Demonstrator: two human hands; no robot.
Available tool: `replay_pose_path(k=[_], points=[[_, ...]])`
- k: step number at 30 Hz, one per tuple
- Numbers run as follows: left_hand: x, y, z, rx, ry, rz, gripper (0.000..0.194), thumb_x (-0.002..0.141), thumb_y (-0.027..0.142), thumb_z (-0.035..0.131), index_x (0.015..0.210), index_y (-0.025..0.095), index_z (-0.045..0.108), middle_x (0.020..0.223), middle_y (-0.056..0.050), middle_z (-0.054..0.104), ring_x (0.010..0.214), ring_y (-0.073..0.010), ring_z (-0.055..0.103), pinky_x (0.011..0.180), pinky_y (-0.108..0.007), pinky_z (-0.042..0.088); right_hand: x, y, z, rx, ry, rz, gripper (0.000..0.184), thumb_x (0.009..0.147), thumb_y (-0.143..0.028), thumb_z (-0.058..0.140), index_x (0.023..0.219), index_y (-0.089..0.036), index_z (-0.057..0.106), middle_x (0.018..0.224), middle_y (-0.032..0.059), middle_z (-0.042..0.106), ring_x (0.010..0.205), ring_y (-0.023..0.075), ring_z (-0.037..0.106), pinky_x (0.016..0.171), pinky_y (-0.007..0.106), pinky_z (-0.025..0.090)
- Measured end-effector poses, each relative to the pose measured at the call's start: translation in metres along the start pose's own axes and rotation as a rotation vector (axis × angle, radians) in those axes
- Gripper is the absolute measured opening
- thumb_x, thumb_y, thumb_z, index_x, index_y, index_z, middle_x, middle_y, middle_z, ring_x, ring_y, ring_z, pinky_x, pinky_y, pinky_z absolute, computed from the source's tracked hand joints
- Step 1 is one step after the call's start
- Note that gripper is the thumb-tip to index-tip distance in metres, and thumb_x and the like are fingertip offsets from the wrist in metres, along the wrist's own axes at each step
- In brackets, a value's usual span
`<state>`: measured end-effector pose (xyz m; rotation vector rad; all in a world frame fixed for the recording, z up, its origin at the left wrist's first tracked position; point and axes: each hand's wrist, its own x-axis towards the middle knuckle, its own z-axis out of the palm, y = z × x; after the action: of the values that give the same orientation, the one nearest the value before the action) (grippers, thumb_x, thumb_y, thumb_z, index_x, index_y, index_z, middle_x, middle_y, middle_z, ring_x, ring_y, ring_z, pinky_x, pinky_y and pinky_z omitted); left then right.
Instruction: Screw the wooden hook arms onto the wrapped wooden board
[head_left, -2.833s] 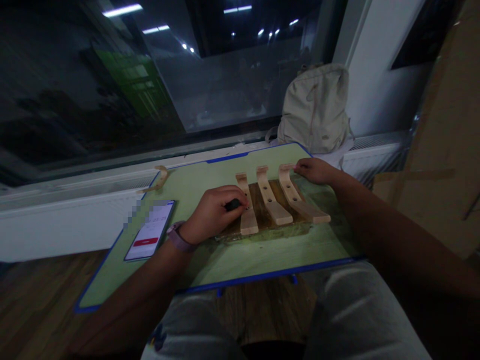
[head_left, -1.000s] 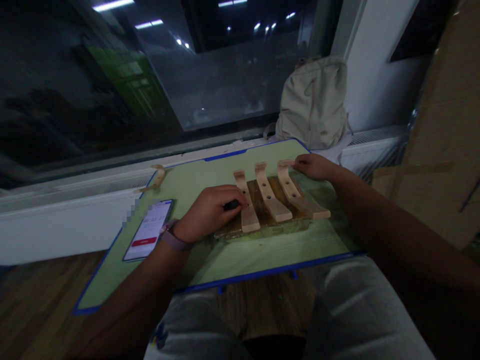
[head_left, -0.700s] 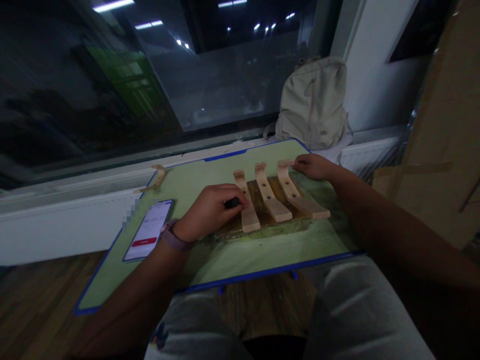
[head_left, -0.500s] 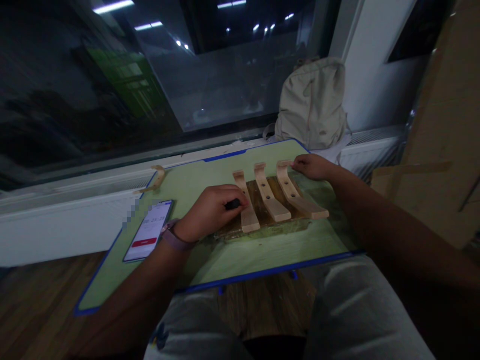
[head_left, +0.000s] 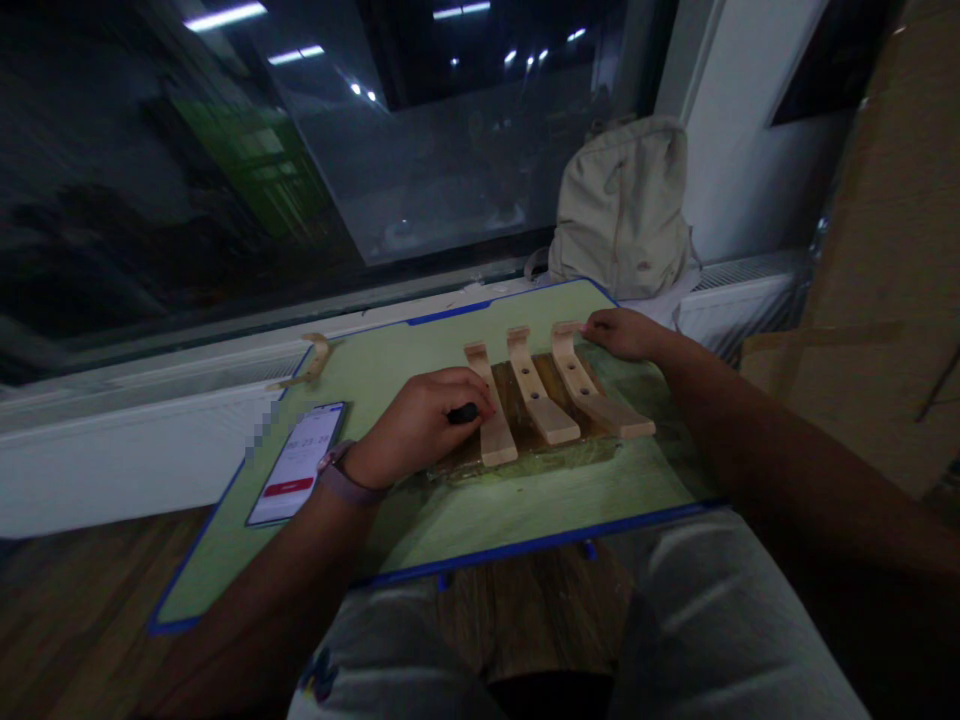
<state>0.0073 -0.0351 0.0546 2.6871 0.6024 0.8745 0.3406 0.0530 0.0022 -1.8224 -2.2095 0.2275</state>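
Three curved wooden hooks stand side by side across a glossy dark brown board [head_left: 517,405] on the green table. My left hand [head_left: 420,420] is closed round a short black handle [head_left: 463,412]. It lies against the left wooden hook [head_left: 498,438] and hides part of it; the far end of the tool cannot be seen. The middle wooden hook [head_left: 553,422] shows two dark holes or screw heads, and so does the right wooden hook [head_left: 619,413]. At the upper curled end of the right hook, my right hand [head_left: 619,333] pinches its edge with closed fingers.
A phone [head_left: 294,465] with a lit screen lies left of my left wrist. Another curved wooden piece [head_left: 313,360] rests at the table's far left edge. Beyond the table [head_left: 465,535] are a beige backpack [head_left: 622,205], a radiator [head_left: 75,440] and a dark window.
Both hands stay in nearly the same places, with the left still on the black handle. The whole view has shifted very slightly.
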Motion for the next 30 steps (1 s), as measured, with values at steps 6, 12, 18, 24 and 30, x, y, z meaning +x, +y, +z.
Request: replay_pose_path(k=[6, 12, 18, 24, 30], points=[[0.001, 0.001, 0.002, 0.002, 0.008, -0.021, 0.012, 0.082, 0.009, 0.063, 0.072, 0.016, 0.066, 0.08, -0.004, 0.07, 0.073, -0.0128, 0.067, 0.067, -0.023, 0.053, 0.0, -0.001, -0.001, 0.0, 0.0, -0.008, 0.039, 0.093, -0.046, 0.04, 0.081, -0.018, 0.065, 0.084, 0.0102, 0.071, 0.076, 0.0206, 0.062, 0.069, 0.029, 0.043], [0.001, 0.0, 0.002, -0.019, -0.013, -0.033, 0.012, 0.081, 0.01, 0.063, 0.071, 0.015, 0.064, 0.079, -0.004, 0.07, 0.073, -0.0133, 0.066, 0.066, -0.024, 0.052, 0.0, 0.001, 0.0, 0.002, 0.002, -0.016, 0.04, 0.093, -0.048, 0.039, 0.081, -0.019, 0.065, 0.085, 0.0098, 0.07, 0.078, 0.0215, 0.062, 0.069, 0.03, 0.043], [0.003, -0.001, 0.0, -0.032, -0.061, -0.051, 0.013, 0.082, 0.01, 0.063, 0.07, 0.015, 0.066, 0.081, -0.005, 0.07, 0.075, -0.0139, 0.067, 0.069, -0.024, 0.052, 0.0, 0.002, 0.0, 0.006, -0.007, -0.011, 0.039, 0.093, -0.048, 0.039, 0.08, -0.019, 0.062, 0.084, 0.01, 0.07, 0.076, 0.0205, 0.061, 0.068, 0.029, 0.042], [-0.001, -0.006, -0.004, -0.129, 0.011, -0.076, 0.007, 0.082, 0.012, 0.066, 0.079, 0.016, 0.071, 0.083, -0.005, 0.072, 0.079, -0.0141, 0.068, 0.073, -0.025, 0.052, -0.001, 0.0, 0.0, 0.008, -0.008, -0.024, 0.039, 0.093, -0.044, 0.039, 0.083, -0.016, 0.064, 0.086, 0.0106, 0.07, 0.077, 0.0202, 0.061, 0.07, 0.029, 0.041], [-0.008, -0.004, -0.017, -0.294, 0.261, -0.257, 0.009, 0.079, 0.022, 0.075, 0.088, 0.019, 0.074, 0.089, -0.004, 0.073, 0.076, -0.0126, 0.065, 0.069, -0.024, 0.051, 0.001, 0.001, 0.0, 0.01, -0.015, -0.014, 0.041, 0.093, -0.044, 0.04, 0.088, -0.014, 0.067, 0.088, 0.0113, 0.071, 0.077, 0.0207, 0.062, 0.069, 0.029, 0.041]])
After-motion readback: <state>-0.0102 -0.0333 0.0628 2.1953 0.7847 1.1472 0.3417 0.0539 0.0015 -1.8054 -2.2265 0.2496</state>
